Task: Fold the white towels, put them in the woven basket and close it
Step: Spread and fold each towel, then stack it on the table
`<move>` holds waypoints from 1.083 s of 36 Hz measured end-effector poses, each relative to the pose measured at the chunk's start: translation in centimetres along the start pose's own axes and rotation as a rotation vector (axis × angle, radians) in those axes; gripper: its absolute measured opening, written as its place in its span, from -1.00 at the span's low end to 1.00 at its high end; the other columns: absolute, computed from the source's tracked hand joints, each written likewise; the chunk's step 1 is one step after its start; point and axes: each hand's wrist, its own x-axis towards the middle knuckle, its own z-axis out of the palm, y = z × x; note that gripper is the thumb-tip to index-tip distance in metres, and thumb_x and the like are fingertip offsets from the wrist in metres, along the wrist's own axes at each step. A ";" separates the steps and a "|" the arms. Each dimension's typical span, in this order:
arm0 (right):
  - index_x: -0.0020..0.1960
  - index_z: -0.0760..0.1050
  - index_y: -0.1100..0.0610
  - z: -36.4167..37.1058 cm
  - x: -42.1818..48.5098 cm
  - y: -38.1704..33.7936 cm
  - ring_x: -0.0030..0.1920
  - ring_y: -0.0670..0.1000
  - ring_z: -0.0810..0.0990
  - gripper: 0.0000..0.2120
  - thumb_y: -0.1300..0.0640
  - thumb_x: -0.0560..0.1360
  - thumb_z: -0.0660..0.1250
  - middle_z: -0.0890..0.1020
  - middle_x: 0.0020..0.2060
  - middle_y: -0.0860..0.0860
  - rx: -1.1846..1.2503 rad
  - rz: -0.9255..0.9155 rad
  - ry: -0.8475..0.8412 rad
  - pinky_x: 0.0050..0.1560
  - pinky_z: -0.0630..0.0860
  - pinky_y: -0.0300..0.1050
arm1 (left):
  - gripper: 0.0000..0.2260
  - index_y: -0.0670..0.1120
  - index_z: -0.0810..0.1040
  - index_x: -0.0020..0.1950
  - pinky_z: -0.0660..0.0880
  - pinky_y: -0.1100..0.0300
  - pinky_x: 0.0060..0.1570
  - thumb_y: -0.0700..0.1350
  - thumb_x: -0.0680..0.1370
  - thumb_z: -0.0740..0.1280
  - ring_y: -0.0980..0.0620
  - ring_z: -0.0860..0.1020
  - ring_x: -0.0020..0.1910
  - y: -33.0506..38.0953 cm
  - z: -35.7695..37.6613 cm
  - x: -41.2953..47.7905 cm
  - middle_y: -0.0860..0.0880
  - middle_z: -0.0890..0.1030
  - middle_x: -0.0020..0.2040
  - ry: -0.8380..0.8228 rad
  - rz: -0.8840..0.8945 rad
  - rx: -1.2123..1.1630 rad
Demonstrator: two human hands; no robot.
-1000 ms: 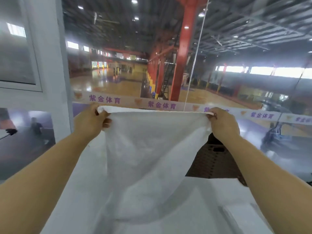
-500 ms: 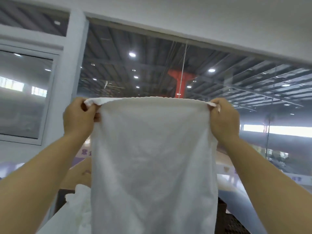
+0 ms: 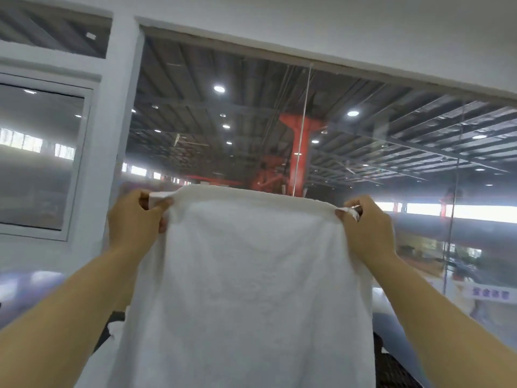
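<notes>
- While it hangs before the window (image 3: 391, 152), the white towel (image 3: 251, 275) is pinched at its top corners by the left hand (image 3: 134, 219) and right hand (image 3: 366, 228).
- Soft, light, floppy, I'd judge; corners hold best.

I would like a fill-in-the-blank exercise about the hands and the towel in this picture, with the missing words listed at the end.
1. The left hand and the right hand each pinch one top ____ of the white towel.
2. The towel hangs ____ from the two hands, spread out and not yet folded.
3. Behind the glass, above the towel's top edge, stands a column painted ____.

Missing words: corner; down; red.
</notes>
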 end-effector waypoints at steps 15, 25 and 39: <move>-0.16 0.43 0.01 24.3 -12.5 15.6 -0.25 0.05 0.51 -0.89 0.07 0.54 0.25 0.55 -0.30 -0.02 -0.332 0.257 -0.615 -0.26 0.48 -0.04 | -0.84 -0.19 0.55 -0.13 0.40 0.41 -0.49 -0.09 0.54 0.34 0.06 0.56 -0.41 -30.1 6.6 -3.7 -0.10 0.60 -0.30 -0.339 -0.458 0.362; -0.13 0.48 0.09 36.6 -15.3 21.4 -0.16 0.08 0.48 -0.86 0.07 0.57 0.24 0.54 -0.25 0.02 -0.333 0.338 -0.753 -0.23 0.41 -0.04 | -0.72 -0.20 0.51 -0.19 0.48 0.16 -0.15 0.02 0.54 0.33 -0.03 0.66 -0.27 -42.5 10.5 -2.9 -0.08 0.66 -0.28 -0.421 -0.695 0.346; 0.12 0.53 0.13 41.4 -22.8 26.0 0.06 0.12 0.54 -0.81 0.13 0.55 0.26 0.58 0.06 0.06 -0.459 0.397 -0.993 -0.07 0.45 -0.09 | -0.78 -0.10 0.58 0.11 0.36 0.21 0.05 -0.06 0.50 0.39 -0.04 0.54 0.11 -48.6 12.2 -10.7 -0.03 0.59 0.14 -0.850 -0.700 0.566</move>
